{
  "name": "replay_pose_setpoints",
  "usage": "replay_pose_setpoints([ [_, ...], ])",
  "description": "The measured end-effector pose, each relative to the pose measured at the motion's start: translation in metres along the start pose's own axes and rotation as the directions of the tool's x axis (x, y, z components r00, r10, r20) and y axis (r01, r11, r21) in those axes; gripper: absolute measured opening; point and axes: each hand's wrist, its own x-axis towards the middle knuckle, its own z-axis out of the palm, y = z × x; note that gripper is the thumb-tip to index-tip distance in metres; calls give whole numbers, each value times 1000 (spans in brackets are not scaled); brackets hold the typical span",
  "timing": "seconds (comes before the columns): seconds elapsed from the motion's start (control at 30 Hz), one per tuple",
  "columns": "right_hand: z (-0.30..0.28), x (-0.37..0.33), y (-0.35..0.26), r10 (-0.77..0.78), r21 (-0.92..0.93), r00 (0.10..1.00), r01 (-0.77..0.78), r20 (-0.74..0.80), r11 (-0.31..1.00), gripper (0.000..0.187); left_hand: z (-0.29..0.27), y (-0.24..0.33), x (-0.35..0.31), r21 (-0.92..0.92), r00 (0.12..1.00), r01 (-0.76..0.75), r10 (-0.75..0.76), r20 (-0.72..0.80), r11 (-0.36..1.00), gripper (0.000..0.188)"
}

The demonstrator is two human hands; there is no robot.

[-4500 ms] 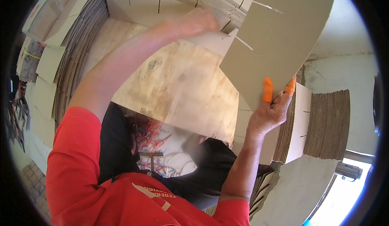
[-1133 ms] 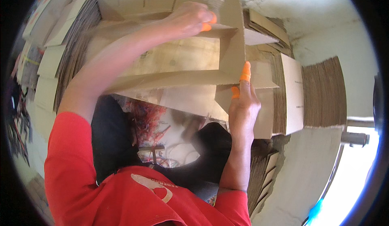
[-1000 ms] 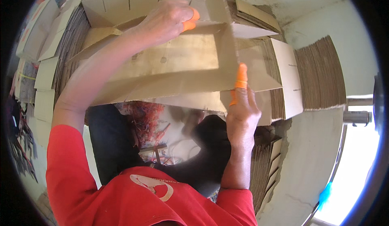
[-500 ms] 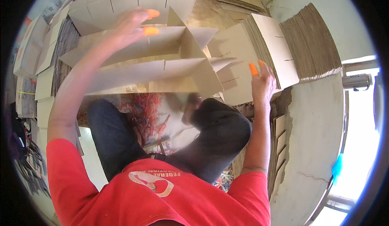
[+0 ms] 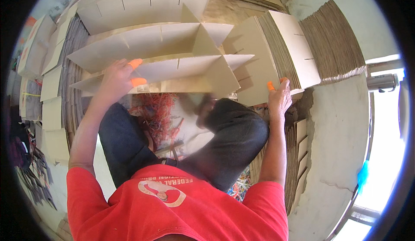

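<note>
Two long cardboard strips stand on edge in front of me, slotted through short cross pieces (image 5: 222, 74) at their right ends. My left hand (image 5: 117, 80) is at the near long strip (image 5: 181, 68), its orange-covered thumb and forefinger spread apart close to the top edge. Behind it stands the far long strip (image 5: 151, 42). My right hand (image 5: 281, 97) is at the near end of a leaning row of slotted cardboard sheets (image 5: 255, 55). Its orange-tipped thumb lies by the front sheet's edge, and the fingers close over the edges behind; how many sheets they grip is hidden.
Tall stacks of cardboard stand at the back (image 5: 142, 5), left (image 5: 71, 55) and right (image 5: 333, 46). Red shredded strips (image 5: 158, 115) lie between my bent legs. A wall (image 5: 337, 141) runs along the right, with a metal cylinder (image 5: 382, 82) beyond it.
My left hand has come down from the far strip to the near one. My right hand has moved slightly nearer to me along the sheets. The view has shifted a little.
</note>
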Motion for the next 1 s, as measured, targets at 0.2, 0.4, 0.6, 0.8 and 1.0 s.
replay_pose_setpoints([
  [0.2, 4, 18, 9, -98, 254, 995, 95, -2, 962, 40, 15, -8, 0, -54, 998, -51, 49, -49, 997, 26],
  [0.4, -80, 65, 1, -213, 274, 932, 295, -293, 915, 26, 20, -11, 5, -99, 995, -68, 60, -85, 993, 23],
  [0.6, -96, 129, 83, 167, 801, 985, -62, -47, 595, 28, 22, 0, 9, -90, 997, -53, 47, -67, 995, 23],
  [0.8, -58, 126, 127, 363, 643, 916, -382, 170, 664, 22, 24, 3, 11, -156, 996, -44, 30, -89, 987, 23],
  [1.0, -96, 147, 183, 453, 930, 870, 18, -195, 366, 27, 23, 5, 15, -158, 997, -60, 52, -57, 986, 26],
])
